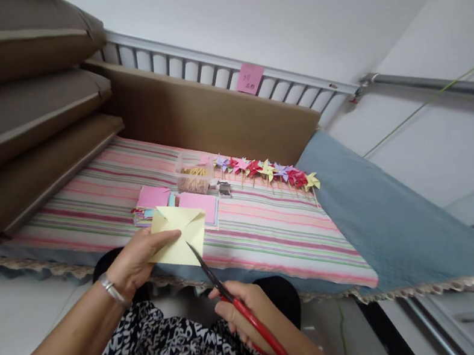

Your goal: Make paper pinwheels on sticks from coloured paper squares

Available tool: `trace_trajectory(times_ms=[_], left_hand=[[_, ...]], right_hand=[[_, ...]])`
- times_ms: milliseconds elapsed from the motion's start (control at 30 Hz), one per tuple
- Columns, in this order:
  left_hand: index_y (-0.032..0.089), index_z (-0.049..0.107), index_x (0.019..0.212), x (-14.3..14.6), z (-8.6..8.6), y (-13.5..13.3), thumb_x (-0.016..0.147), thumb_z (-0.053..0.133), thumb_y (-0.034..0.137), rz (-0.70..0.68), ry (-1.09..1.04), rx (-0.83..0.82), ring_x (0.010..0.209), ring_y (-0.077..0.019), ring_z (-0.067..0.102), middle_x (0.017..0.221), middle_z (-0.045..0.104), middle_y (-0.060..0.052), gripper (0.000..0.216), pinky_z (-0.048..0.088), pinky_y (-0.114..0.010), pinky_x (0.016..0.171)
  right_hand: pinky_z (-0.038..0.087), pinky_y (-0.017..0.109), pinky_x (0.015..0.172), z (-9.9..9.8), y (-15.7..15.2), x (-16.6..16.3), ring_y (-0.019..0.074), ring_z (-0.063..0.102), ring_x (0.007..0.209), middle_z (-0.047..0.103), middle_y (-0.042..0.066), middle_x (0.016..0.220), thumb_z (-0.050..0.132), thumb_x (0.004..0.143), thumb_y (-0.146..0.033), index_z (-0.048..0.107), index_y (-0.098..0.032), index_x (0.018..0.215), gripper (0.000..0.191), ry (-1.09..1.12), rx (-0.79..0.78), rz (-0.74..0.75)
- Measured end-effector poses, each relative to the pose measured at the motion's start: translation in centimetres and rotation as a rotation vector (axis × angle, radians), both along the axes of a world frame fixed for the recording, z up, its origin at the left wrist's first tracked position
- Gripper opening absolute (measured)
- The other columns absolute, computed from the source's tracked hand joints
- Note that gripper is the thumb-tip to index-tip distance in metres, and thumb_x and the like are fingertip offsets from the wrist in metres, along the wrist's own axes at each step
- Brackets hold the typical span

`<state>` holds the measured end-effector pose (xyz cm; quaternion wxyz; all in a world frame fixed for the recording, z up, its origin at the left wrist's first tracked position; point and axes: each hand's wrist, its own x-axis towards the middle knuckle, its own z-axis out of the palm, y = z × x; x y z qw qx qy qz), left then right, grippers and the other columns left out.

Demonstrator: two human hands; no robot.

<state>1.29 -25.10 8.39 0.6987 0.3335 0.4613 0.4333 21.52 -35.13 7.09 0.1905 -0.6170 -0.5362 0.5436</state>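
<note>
A square of yellow paper (185, 235) is pinched in my left hand (140, 252), thumb on top, the other fingers mostly hidden beneath. Slits run into the sheet from its upper corners. My right hand (246, 310) grips red-handled scissors (256, 327), whose dark blades reach up to the paper's lower right part. Just beyond the sheet lie pink paper squares (200, 205) and a stack of coloured paper squares (153, 196). A clear plastic box (194, 173) holding small sticks and yellow bits sits behind them. Several finished paper pinwheels (267, 171) on sticks stand in a row to its right.
A striped cloth (284, 236) covers the low surface, over a blue cloth (377, 220). Brown cushions (19, 112) are piled at the left. Behind stands a brown board (210, 105) against a white railing (179, 59) bearing a pink note (249, 78).
</note>
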Motion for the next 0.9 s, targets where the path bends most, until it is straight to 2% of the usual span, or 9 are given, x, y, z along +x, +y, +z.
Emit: trace_trajectory(times_ms=[200, 400, 667, 900], left_hand=[[0.006, 0.068, 0.090, 0.3, 0.1, -0.3, 0.067, 0.071, 0.012, 0.001, -0.003, 0.002, 0.063, -0.0202, 0.068, 0.078, 0.075, -0.014, 0.023, 0.054, -0.025, 0.057], [0.005, 0.068, 0.091, 0.5, 0.4, -0.4, 0.068, 0.070, 0.011, -0.008, -0.017, -0.029, 0.059, -0.0198, 0.067, 0.074, 0.075, -0.014, 0.024, 0.053, -0.025, 0.054], [0.006, 0.070, 0.090, 0.8, 1.0, -0.6, 0.063, 0.074, 0.011, 0.014, -0.033, -0.025, 0.062, -0.0224, 0.069, 0.074, 0.075, -0.014, 0.028, 0.054, -0.027, 0.056], [0.007, 0.069, 0.093, 0.6, 0.7, -0.5, 0.064, 0.073, 0.013, 0.000, -0.050, -0.014, 0.065, -0.0232, 0.069, 0.078, 0.075, -0.013, 0.030, 0.055, -0.028, 0.059]], right_hand=[[0.035, 0.017, 0.044, 0.4, 0.1, 0.2, 0.0054, 0.042, 0.040, 0.051, -0.007, 0.054, 0.062, 0.081, -0.035, 0.065, -0.021, 0.101, 0.025, -0.005, 0.079, 0.025], [0.033, 0.019, 0.044, 0.7, 0.1, 0.1, 0.0065, 0.039, 0.041, 0.049, -0.007, 0.051, 0.062, 0.079, -0.035, 0.065, -0.018, 0.099, 0.026, -0.050, 0.104, 0.044], [0.034, 0.020, 0.046, 0.0, 0.2, 0.3, 0.0087, 0.042, 0.043, 0.049, -0.006, 0.050, 0.063, 0.077, -0.040, 0.066, -0.020, 0.094, 0.027, -0.010, 0.164, 0.039], [0.034, 0.020, 0.049, -0.4, -0.1, 0.6, 0.0090, 0.044, 0.048, 0.053, -0.004, 0.059, 0.057, 0.082, -0.034, 0.063, -0.021, 0.095, 0.019, -0.082, 0.284, 0.110]])
